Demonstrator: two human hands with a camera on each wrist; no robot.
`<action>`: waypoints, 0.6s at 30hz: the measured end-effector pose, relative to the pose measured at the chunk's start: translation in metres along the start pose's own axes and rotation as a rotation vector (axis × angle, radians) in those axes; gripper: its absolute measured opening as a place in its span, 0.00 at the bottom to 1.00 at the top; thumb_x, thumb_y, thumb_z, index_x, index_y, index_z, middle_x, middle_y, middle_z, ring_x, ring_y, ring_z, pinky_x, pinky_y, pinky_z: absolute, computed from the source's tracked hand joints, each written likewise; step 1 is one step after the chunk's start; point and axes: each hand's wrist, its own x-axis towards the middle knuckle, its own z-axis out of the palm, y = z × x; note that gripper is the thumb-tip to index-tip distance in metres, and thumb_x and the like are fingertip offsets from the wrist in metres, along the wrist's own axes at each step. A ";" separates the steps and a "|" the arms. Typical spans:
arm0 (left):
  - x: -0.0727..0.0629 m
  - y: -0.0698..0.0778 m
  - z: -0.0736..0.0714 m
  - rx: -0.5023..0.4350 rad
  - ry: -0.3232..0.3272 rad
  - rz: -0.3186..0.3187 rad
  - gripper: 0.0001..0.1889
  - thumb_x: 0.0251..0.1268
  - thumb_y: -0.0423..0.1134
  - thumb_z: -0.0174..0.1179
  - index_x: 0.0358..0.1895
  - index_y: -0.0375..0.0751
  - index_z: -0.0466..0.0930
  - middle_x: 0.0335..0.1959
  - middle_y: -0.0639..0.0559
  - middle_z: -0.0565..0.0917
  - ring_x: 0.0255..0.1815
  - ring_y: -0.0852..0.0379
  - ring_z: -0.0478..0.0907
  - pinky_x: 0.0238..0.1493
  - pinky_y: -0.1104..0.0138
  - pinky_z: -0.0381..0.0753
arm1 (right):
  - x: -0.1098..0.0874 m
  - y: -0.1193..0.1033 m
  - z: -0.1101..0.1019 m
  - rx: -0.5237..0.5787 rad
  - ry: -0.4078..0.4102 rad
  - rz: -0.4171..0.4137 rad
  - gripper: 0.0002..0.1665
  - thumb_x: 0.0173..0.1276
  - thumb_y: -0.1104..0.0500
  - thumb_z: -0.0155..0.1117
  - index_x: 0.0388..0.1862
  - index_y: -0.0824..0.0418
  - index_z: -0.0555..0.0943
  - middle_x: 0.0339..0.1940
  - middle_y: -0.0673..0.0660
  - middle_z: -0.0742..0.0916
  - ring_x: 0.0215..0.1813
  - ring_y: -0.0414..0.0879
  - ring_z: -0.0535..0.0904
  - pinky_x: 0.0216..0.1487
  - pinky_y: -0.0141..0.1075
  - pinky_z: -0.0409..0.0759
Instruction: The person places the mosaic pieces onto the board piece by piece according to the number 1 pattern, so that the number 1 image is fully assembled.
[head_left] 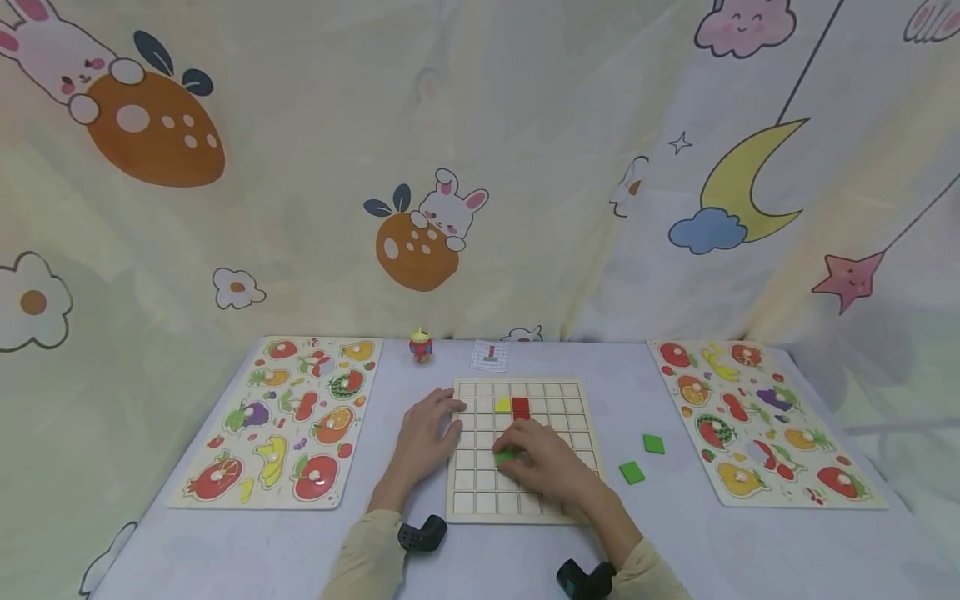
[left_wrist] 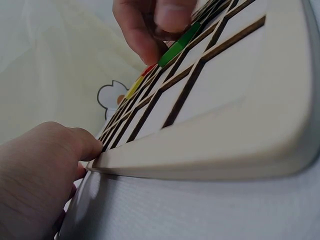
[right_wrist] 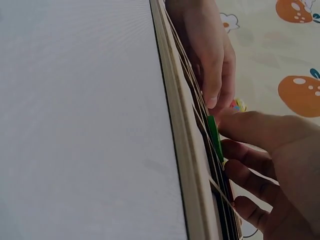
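Green tile (head_left: 505, 457) between right fingers (head_left: 516, 437)

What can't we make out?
Head: board area under right hand; it covers this.
Head: rest of pinched green tile; same hand covers.
Head: exact pattern on card; too small.
Left wrist: rest of right hand; cut by top edge.
Right wrist: most of board's face; edge-on.

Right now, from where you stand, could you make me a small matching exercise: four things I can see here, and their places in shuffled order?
1. Left hand
2. Yellow tile
3. Toy figure
4. Two loose green tiles

A. On the table, right of the grid board
B. At the board's left edge
C. Beyond the board, left of the small card
D. In the grid, beside a red tile

Pairs: 1-B, 2-D, 3-C, 4-A
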 end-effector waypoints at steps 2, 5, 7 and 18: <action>0.000 0.000 0.000 0.003 0.001 0.000 0.11 0.61 0.39 0.59 0.46 0.51 0.80 0.62 0.49 0.75 0.70 0.46 0.64 0.69 0.45 0.61 | -0.001 0.000 0.000 0.008 0.005 -0.002 0.10 0.63 0.52 0.65 0.44 0.47 0.82 0.43 0.42 0.81 0.42 0.37 0.74 0.49 0.34 0.77; 0.000 0.001 0.000 0.003 0.002 -0.001 0.11 0.61 0.39 0.59 0.46 0.51 0.80 0.62 0.49 0.75 0.70 0.47 0.64 0.69 0.45 0.60 | -0.002 0.001 -0.001 0.023 0.013 -0.006 0.08 0.65 0.51 0.62 0.43 0.47 0.82 0.42 0.42 0.80 0.42 0.37 0.73 0.50 0.35 0.77; 0.000 0.001 0.000 0.002 0.003 -0.002 0.11 0.61 0.39 0.59 0.46 0.51 0.80 0.62 0.49 0.75 0.70 0.47 0.64 0.69 0.45 0.60 | -0.004 0.002 -0.002 0.041 0.019 -0.004 0.08 0.66 0.51 0.62 0.44 0.46 0.82 0.42 0.41 0.80 0.43 0.36 0.73 0.50 0.35 0.77; 0.000 0.000 0.000 -0.011 0.014 0.017 0.10 0.61 0.38 0.59 0.46 0.50 0.80 0.62 0.47 0.76 0.70 0.45 0.65 0.68 0.44 0.61 | -0.018 0.024 -0.015 0.170 0.085 0.051 0.09 0.68 0.54 0.60 0.45 0.46 0.80 0.43 0.38 0.81 0.44 0.33 0.75 0.49 0.31 0.79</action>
